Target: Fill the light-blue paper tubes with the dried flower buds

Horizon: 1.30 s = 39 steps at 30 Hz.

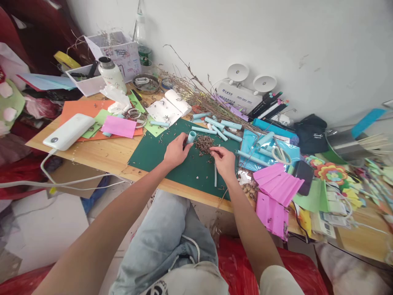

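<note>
Between the thumb and fingers of my left hand (177, 150) a short light-blue paper tube (191, 137) stands with its open end up. Just right of it lies a heap of small brown dried bits (204, 143) on a green cutting mat (166, 157). My right hand (223, 162) is at the heap's right edge, its fingertips pinched together; what they hold, if anything, is too small to name. Behind the heap several rolled light-blue tubes (215, 123) lie loosely. A thin pale strip (215, 176) rests on the mat below my right hand.
A white power bank (69, 131) with a cable and a pink paper sheet (119, 126) lie left. Dry twigs (199, 96) and a white router-like box (238, 96) stand along the wall. Right are a blue packet (248, 143), pink folded paper (278, 182) and a dark phone (302, 177).
</note>
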Motion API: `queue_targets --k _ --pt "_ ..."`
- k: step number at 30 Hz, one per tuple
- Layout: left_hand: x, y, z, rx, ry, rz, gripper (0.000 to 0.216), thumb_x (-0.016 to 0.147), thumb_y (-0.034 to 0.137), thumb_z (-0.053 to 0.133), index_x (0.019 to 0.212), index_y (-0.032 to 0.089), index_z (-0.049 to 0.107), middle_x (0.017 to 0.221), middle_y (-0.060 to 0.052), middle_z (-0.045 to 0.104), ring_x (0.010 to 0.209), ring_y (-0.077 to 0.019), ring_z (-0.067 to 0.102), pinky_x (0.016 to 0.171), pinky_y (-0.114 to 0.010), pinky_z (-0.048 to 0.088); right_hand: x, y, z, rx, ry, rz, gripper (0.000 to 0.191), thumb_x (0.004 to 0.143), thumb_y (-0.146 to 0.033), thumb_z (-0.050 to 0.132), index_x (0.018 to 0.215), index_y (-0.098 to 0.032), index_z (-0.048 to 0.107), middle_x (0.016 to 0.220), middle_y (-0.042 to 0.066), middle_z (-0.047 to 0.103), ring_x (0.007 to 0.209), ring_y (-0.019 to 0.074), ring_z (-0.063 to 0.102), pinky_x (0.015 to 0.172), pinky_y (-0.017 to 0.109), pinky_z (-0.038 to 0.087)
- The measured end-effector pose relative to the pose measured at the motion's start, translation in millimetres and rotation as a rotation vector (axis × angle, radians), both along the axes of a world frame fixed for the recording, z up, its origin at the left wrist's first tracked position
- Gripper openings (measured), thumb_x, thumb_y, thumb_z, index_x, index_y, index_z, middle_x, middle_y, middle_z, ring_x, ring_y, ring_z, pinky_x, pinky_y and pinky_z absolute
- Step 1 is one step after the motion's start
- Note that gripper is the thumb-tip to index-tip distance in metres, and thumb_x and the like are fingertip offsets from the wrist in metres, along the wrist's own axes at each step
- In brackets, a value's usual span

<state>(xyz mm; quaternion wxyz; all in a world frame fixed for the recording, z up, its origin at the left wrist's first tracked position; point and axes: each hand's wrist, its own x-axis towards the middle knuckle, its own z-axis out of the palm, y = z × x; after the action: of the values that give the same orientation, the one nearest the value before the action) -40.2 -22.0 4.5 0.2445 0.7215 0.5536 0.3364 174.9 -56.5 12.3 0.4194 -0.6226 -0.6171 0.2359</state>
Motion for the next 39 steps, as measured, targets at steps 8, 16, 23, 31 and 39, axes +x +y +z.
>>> queue_targets --k 8,16,23,31,39 --pt "0.1 -0.3 0.5 0.01 0.012 0.003 0.015 0.093 0.038 0.051 0.098 0.023 0.048 0.095 -0.005 0.066 0.082 -0.0212 0.063 0.069 -0.032 0.044 -4.5 0.4 -8.0 0.0 0.125 -0.021 0.023 0.079 -0.03 0.063 0.096 -0.019 0.074 0.091 0.007 0.075 0.082 0.0206 0.07 0.08 0.036 0.056" --pt "0.5 0.0 0.0 0.01 0.023 0.014 0.016 0.093 0.037 0.052 0.099 0.023 0.049 0.096 -0.005 0.066 0.084 -0.0217 0.063 0.072 -0.032 0.046 -4.8 -0.5 -3.6 0.132 -0.223 0.088 0.023 0.089 -0.024 0.053 0.091 -0.02 0.075 0.089 0.006 0.072 0.081 0.0194 0.066 0.078 0.033 0.052" --pt "-0.4 -1.6 1.0 -0.012 0.032 0.006 0.015 0.094 0.038 0.051 0.098 0.024 0.049 0.096 -0.005 0.066 0.085 -0.0214 0.065 0.071 -0.032 0.046 -9.1 6.2 -6.5 0.053 -0.419 0.103 0.024 0.085 -0.024 0.061 0.105 -0.016 0.073 0.099 0.011 0.068 0.082 0.0217 0.064 0.08 0.036 0.053" --pt "-0.7 -1.1 1.3 -0.011 0.049 0.0 0.016 0.094 0.04 0.049 0.098 0.024 0.048 0.095 -0.005 0.065 0.082 -0.0216 0.063 0.069 -0.032 0.045 -7.2 5.0 10.7 0.116 -0.337 0.09 0.018 0.088 -0.02 0.056 0.088 -0.019 0.074 0.087 0.007 0.071 0.077 0.0198 0.064 0.075 0.033 0.05" --pt "-0.8 -1.0 0.3 0.0 0.014 0.001 0.015 0.093 0.038 0.05 0.098 0.024 0.048 0.095 -0.005 0.065 0.083 -0.0218 0.063 0.073 -0.033 0.047 -2.6 9.6 15.3 0.099 -0.283 0.068 0.024 0.086 -0.023 0.056 0.104 -0.02 0.072 0.083 0.004 0.07 0.072 0.0184 0.063 0.075 0.034 0.052"
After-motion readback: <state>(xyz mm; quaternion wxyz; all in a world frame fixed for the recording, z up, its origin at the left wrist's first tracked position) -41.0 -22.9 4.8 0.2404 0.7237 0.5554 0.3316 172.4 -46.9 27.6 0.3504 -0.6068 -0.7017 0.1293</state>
